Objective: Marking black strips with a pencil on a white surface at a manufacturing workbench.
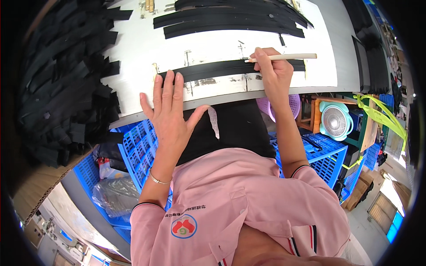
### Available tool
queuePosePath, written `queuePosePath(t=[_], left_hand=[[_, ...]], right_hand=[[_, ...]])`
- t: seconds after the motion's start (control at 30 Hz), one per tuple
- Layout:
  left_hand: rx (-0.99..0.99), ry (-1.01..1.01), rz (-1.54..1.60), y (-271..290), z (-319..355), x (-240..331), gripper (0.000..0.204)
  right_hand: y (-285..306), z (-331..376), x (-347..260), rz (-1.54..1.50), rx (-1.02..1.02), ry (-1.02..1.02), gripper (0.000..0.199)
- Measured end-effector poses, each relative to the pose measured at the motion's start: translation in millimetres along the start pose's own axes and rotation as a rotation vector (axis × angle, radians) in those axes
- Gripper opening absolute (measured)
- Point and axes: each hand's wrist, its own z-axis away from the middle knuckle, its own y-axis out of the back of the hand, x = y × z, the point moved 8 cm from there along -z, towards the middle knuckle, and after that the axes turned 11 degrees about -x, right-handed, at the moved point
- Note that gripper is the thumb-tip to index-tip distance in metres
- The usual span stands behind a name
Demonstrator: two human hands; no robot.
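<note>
A long black strip (213, 69) lies crosswise near the front edge of a white board (320, 26), which bears dark marks. My left hand (171, 111) rests palm down with fingers spread, its fingertips on the strip's left end. Toward the strip's right part, my right hand (277, 75) grips a white pencil (301, 56) like a pen. The pencil's tip points left and is at the strip's upper edge; whether it touches cannot be made out. Farther back on the board, several similar black strips (230, 22) lie side by side.
A large heap of black strips (66, 80) stands at the left. Dark stacked pieces (375, 66) line the table's right end. Below the table are blue plastic crates (137, 144), a purple basket (293, 106) and a turquoise fan (335, 122). A yellow-green ribbon (384, 117) hangs at the right.
</note>
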Motion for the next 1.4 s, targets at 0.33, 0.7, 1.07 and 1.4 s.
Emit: queuePosePath(t=[0.33,0.7,1.07,1.4], left_hand=[[-0.089,-0.217,0.253,-11.7,-26.2,76.4,0.095],[-0.064,-0.195,0.196,-23.0,-34.1,79.6,0.077],[-0.048,-0.17,0.179,-24.6,-36.4,81.6,0.073],[-0.067,-0.163,0.142,-23.5,-35.0,81.4,0.072]], right_hand=[[-4.2,0.0,3.4,0.003,-0.003,0.056,0.02],[-3.0,0.8,-2.6,0.031,0.007,0.12,0.019],[-4.3,2.7,-1.4,0.066,-0.061,0.181,0.021],[70.8,3.0,3.0,-0.377,0.011,0.139,0.021]])
